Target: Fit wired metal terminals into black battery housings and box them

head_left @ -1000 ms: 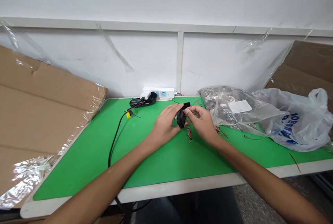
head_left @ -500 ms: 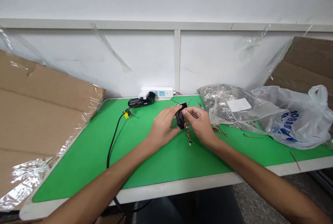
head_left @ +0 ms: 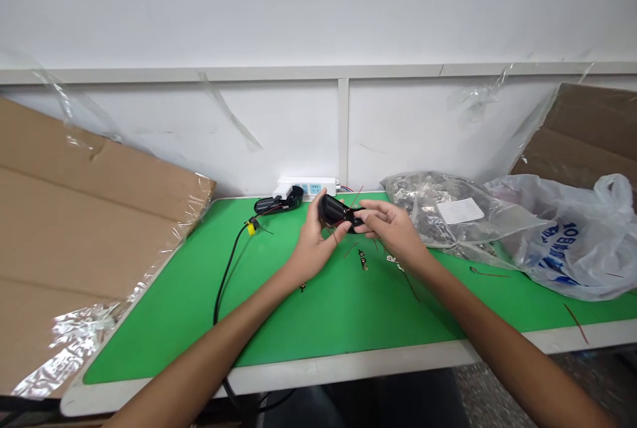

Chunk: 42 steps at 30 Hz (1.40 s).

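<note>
Two hands meet above the green mat (head_left: 308, 322) in the head view. Left hand (head_left: 314, 242) curls around a small black part (head_left: 336, 212), held clear of the mat; right hand (head_left: 393, 229) pinches its right end. Power strip (head_left: 308, 186) behind, clear bag (head_left: 448, 206) right.

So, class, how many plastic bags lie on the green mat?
2: a clear bag of small parts right of the hands, and a white printed bag at the far right.
</note>
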Motion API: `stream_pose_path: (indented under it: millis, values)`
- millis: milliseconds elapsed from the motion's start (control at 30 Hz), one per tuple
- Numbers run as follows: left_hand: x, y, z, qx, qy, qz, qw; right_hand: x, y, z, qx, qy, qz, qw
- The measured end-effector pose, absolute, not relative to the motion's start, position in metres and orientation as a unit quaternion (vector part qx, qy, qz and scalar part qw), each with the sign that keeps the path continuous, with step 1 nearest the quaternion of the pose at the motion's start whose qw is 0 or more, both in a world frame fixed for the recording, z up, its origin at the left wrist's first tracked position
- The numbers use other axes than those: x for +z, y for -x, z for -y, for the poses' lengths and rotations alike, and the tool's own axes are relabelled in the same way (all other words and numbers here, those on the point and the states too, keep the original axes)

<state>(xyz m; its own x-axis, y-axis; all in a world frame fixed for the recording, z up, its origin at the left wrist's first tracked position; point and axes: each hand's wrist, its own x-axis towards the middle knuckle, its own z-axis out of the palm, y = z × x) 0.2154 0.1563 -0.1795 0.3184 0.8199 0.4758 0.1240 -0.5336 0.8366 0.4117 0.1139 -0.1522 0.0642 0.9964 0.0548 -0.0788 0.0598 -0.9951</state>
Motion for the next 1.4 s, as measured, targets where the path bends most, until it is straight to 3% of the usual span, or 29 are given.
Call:
stream_pose_path:
  millis: [133,400,500,900,1067,1267,1400]
  values:
    - [-0.185,-0.221,-0.161,0.485,-0.680,-0.308,0.455,-0.145,-0.419,-0.114,0.435,0.461,0.533,0.561]
    - [-0.192,-0.226,-0.150,0.466,-0.622,-0.308,0.549,-0.163,-0.410,-0.114,0.292,0.488,0.638,0.519]
    - [-0.189,-0.227,-0.146,0.465,-0.633,-0.318,0.531,-0.165,-0.409,-0.112,0.215,0.498,0.668,0.510]
    - [-0.188,-0.227,-0.135,0.487,-0.684,-0.341,0.424,-0.171,-0.400,-0.105,0.140,0.473,0.716,0.494]
    - [-0.192,-0.226,-0.141,0.491,-0.675,-0.340,0.432,-0.171,-0.400,-0.102,0.055,0.434,0.767,0.469]
    - [-0.188,-0.228,-0.146,0.494,-0.625,-0.300,0.525,-0.165,-0.416,-0.108,0.109,0.443,0.735,0.502]
    - [-0.184,-0.227,-0.140,0.467,-0.620,-0.263,0.572,-0.173,-0.420,-0.111,0.198,0.413,0.759,0.463]
